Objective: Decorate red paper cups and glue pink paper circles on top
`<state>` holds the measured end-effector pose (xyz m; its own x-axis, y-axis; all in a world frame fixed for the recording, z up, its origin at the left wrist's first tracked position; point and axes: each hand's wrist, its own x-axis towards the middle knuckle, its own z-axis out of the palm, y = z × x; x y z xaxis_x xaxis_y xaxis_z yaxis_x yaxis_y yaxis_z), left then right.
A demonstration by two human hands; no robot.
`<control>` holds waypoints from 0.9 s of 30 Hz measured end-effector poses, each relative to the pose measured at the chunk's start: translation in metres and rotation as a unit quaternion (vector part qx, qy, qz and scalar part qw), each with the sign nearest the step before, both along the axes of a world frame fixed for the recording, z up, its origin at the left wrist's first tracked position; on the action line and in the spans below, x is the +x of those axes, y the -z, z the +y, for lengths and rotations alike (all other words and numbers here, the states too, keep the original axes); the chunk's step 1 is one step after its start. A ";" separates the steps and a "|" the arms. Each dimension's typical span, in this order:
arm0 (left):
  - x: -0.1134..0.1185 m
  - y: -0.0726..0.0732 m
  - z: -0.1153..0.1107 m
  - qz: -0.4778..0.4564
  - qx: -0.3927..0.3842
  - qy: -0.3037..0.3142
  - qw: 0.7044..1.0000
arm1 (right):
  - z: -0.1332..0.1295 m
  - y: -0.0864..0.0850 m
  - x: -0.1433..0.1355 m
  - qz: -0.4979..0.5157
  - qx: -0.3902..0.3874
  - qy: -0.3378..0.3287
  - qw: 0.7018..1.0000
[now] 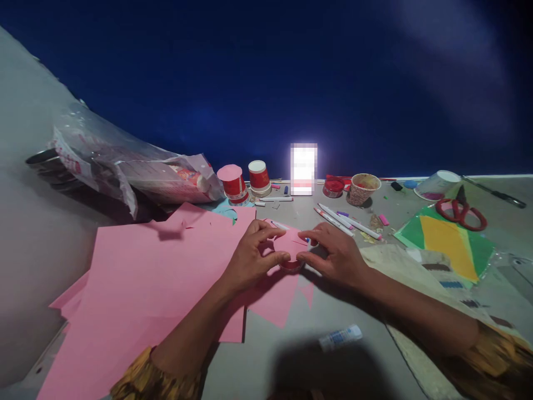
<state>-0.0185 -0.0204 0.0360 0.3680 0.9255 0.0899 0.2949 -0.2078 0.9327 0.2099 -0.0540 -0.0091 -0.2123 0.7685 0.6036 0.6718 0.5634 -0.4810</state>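
Note:
A round pink paper disc [288, 244] lies over the top of a small red cup [291, 266], most of which is hidden below it. From the left side my left hand [256, 253] curves round the disc, thumb at the near edge and fingers at the far edge. My right hand [335, 250] grips the opposite side in the same way, its thumb tip close to the left one. Pink paper scraps [275, 311] lie under and in front of the cup. A glue stick [340, 337] rests on the table nearer to me.
Large pink sheets [166, 272] spread at left. Behind stand a red cup with a pink top [231, 180], another red cup [259, 178] and a bright blurred screen [303, 169]. Several markers [333, 219] lie at right, with red-handled scissors [461, 214] on green-yellow packets [447, 244].

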 end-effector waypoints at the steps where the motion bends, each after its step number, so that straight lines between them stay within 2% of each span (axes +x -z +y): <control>1: 0.000 0.000 0.000 0.002 0.000 0.000 1.000 | 0.000 0.000 0.000 -0.001 -0.002 -0.001 1.000; 16: -0.001 0.004 0.001 0.017 0.048 0.007 0.999 | 0.000 0.003 -0.003 0.013 0.025 -0.017 0.999; 21: -0.002 0.003 0.001 0.017 0.048 0.005 0.999 | 0.002 -0.002 0.002 0.046 -0.011 -0.021 0.999; 27: -0.005 0.002 0.002 0.037 0.090 0.017 0.995 | 0.006 -0.013 0.011 0.125 -0.048 -0.002 0.991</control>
